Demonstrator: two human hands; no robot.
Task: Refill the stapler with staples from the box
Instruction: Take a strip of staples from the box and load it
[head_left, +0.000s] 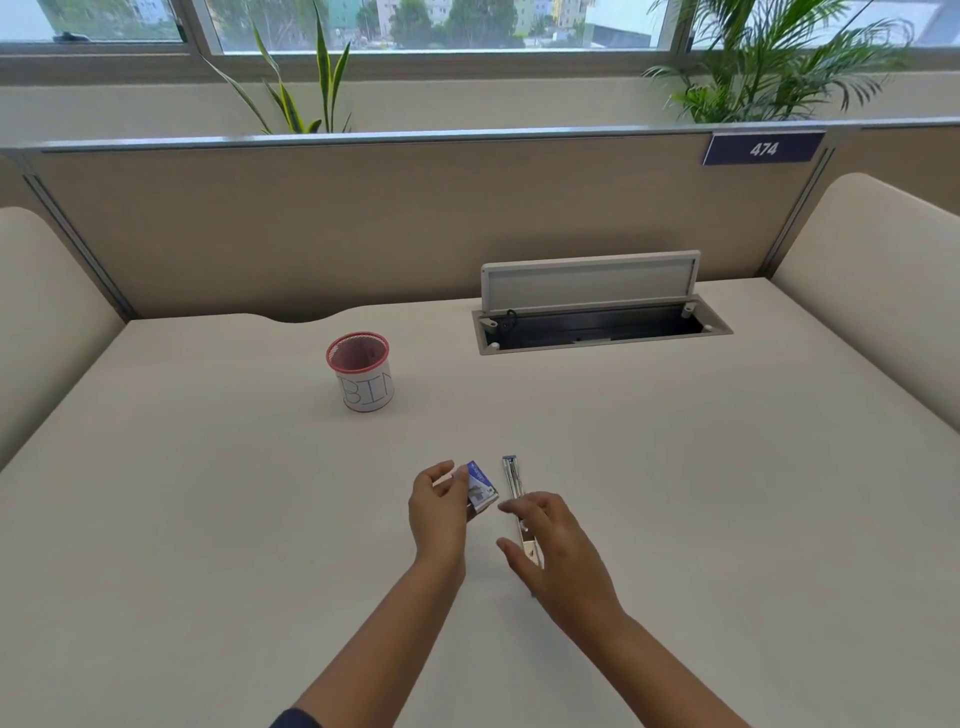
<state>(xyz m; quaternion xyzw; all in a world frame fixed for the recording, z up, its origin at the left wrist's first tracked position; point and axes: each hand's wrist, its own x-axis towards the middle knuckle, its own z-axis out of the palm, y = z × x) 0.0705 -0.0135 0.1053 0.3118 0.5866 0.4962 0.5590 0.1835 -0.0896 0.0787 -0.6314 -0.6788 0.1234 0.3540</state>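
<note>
Head view shows both hands working at the near centre of a pale desk (208, 519). Left hand (436, 512) pinches the small blue-and-white staple box (480, 488) between thumb and fingertips, tilted, apparently to present its opening. Stapler (517, 506) lies folded open and flat just right of the box, channel up, presumably ready for loading. Right hand (553, 545) hovers over its near half, fingers loosely spread, gripping nothing; contact with the stapler cannot be confirmed. A red mesh cup marked BIN (363, 371) stands well apart. Judgement: no staples extracted yet; reloading not begun.
</note>
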